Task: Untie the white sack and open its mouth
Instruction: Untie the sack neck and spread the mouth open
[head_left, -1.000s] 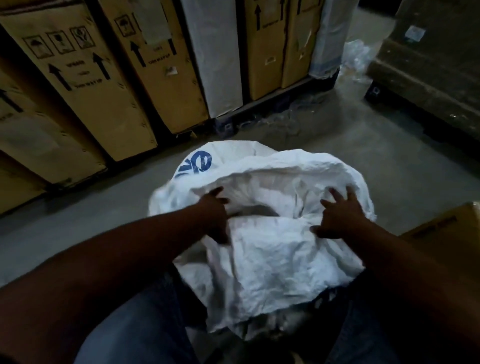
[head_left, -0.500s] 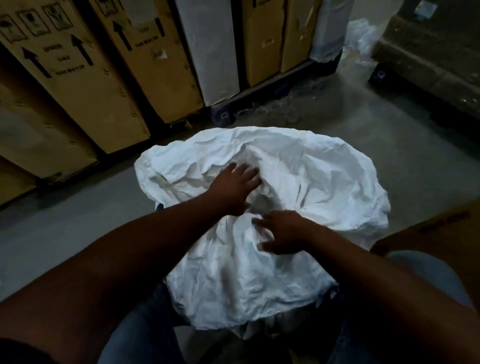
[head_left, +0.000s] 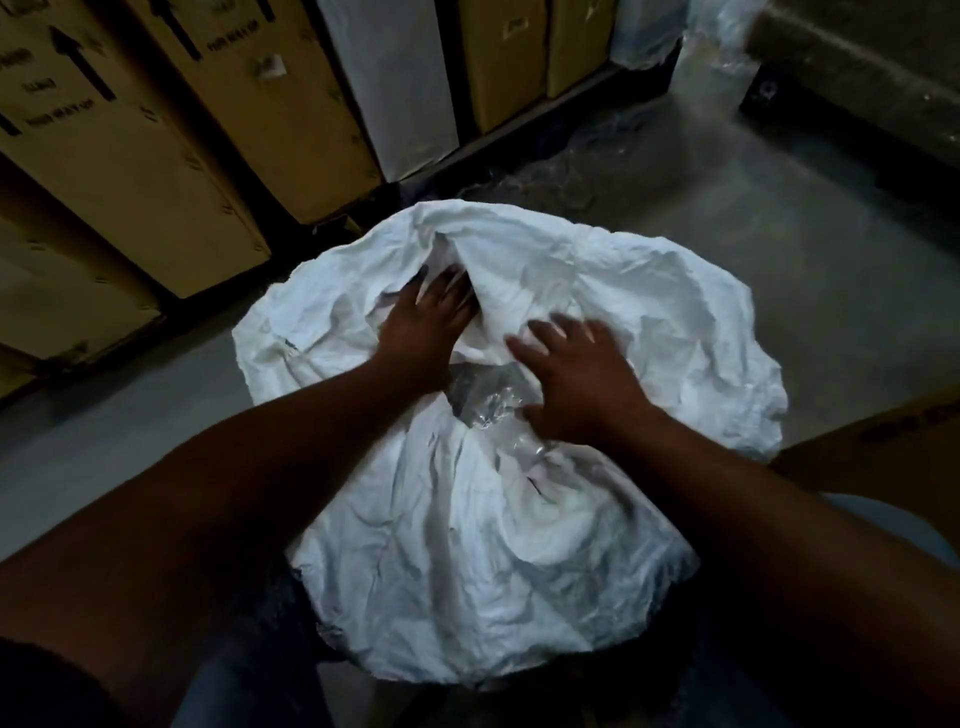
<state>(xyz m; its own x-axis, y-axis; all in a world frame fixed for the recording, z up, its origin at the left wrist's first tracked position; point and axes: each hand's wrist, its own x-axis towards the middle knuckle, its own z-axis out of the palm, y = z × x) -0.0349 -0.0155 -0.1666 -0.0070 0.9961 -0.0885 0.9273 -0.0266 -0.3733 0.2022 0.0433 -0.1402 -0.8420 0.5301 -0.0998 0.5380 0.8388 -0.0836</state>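
Note:
A big crumpled white sack (head_left: 649, 322) stands on the floor between my knees, its top folded over itself. My left hand (head_left: 431, 327) lies flat on the sack's upper middle, fingertips tucked into a fold. My right hand (head_left: 582, 384) rests just right of it, fingers spread over the cloth. Between the two hands a small gap shows a clear plastic liner (head_left: 488, 400) inside. No tie or string is visible.
Tall brown cartons (head_left: 171, 156) and a white panel (head_left: 395, 88) lean in a row at the back left. A dark low platform (head_left: 857, 83) sits at the back right, another carton (head_left: 883, 447) at my right knee. Grey concrete floor (head_left: 779, 234) surrounds the sack.
Both hands came together from the sack's sides to its middle, then spread slightly apart. A gap has appeared between them, showing clear plastic. The blue print on the sack has turned out of sight.

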